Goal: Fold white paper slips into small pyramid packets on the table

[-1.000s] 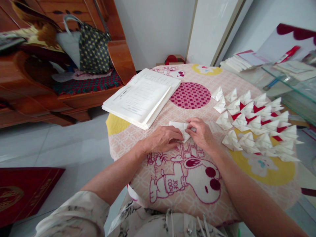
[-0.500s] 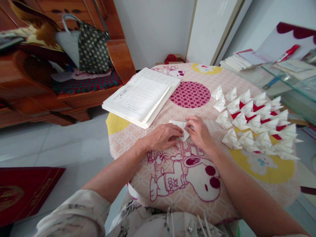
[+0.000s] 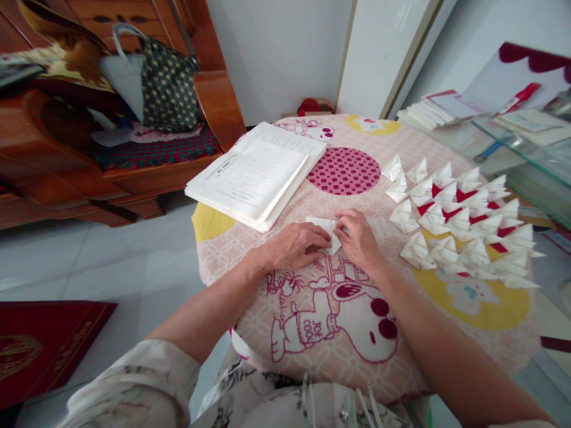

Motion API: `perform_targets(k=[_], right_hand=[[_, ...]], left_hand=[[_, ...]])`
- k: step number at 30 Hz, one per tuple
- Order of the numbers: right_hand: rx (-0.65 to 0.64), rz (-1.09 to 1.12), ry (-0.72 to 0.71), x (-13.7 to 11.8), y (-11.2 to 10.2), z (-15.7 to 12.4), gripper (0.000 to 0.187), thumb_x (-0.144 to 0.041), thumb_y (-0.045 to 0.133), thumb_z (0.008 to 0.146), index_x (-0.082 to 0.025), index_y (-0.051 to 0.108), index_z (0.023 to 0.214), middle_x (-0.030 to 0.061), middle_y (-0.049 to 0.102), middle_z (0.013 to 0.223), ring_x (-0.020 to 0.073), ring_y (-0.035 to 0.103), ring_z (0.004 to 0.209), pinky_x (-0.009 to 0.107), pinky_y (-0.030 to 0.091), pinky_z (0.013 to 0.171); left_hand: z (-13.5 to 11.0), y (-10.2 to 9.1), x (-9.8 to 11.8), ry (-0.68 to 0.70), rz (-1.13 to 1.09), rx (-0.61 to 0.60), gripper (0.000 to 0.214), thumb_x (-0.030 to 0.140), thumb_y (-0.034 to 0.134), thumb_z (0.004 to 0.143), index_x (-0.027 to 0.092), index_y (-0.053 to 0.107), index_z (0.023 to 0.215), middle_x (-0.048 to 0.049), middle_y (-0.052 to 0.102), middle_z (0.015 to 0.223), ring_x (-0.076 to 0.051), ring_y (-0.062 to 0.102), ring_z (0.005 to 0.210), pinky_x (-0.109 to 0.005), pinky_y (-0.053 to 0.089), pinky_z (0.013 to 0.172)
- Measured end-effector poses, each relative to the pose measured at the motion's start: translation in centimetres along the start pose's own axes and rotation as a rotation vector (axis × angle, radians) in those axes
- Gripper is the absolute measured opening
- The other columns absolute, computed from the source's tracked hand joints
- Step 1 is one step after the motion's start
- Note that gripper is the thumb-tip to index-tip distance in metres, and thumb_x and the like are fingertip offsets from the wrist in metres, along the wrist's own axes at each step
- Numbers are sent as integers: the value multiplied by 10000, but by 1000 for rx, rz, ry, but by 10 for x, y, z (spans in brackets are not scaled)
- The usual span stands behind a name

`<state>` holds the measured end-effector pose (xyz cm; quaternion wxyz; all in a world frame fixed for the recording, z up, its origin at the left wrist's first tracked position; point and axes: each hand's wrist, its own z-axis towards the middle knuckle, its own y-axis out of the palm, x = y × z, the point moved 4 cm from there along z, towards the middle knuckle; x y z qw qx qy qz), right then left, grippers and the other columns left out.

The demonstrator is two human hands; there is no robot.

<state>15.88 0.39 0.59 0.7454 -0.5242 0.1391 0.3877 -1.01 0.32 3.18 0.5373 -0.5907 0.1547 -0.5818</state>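
Observation:
A small folded piece of white paper (image 3: 331, 232) lies on the patterned tablecloth (image 3: 267, 261) between my hands. My left hand (image 3: 297, 245) rests over its left part, fingers bent and pressed on it. On the other side, my right hand (image 3: 358, 236) pinches the paper's right edge between thumb and fingers. Part of the paper is hidden under the fingers of both hands. To the right stand several folded white paper shapes (image 3: 417, 252) with pointed tips, set out in rows, some showing red between them.
A thick stack of printed paper (image 3: 252, 178) lies at the table's back left. Beyond the table's right side is a glass shelf (image 3: 526, 154) with papers and a red pen (image 3: 523, 97). A wooden bench (image 3: 218, 113) holding a dotted bag (image 3: 169, 86) stands at the left.
Both hands stay almost in place on the folded paper. The fingers have shifted only very slightly; the paper shapes and the stack look the same.

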Motion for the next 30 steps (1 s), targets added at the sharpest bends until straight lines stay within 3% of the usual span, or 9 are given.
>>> perform_targets(k=[6, 13, 25, 30], right_hand=[[-1, -28, -6, 0, 1, -1, 178, -77, 543, 818, -225, 547, 720, 125, 621, 1072, 288, 553, 1061, 498, 439, 990], [-5, -31, -10, 0, 1, 0, 186, -78, 540, 816, -232, 546, 711, 113, 625, 1063, 286, 554, 1052, 494, 448, 971], [3, -60, -29, -1, 1, 0, 197, -79, 535, 815, -237, 518, 699, 106, 630, 1036, 277, 566, 1022, 476, 469, 947], [5, -65, -36, -2, 1, 0, 199, -58, 528, 804, -231, 514, 707, 117, 626, 1042, 279, 567, 1027, 480, 469, 945]], left_hand=[[0, -1, 1, 4, 10, -17, 247, 191, 591, 890, 173, 730, 1093, -101, 714, 1172, -217, 677, 1061, -372, 543, 944], [-3, 0, 9, 54, 49, -65, 342, 243, 636, 883, 225, 686, 1220, -102, 681, 1220, -228, 651, 1079, -380, 524, 956], [-5, 4, 14, 22, 107, -103, 267, 230, 644, 870, 224, 720, 1125, -98, 647, 1208, -233, 616, 1084, -372, 509, 950], [-7, 1, 7, 29, -1, -64, 404, 212, 603, 908, 167, 609, 1309, -120, 647, 1275, -230, 604, 1160, -384, 481, 1022]])
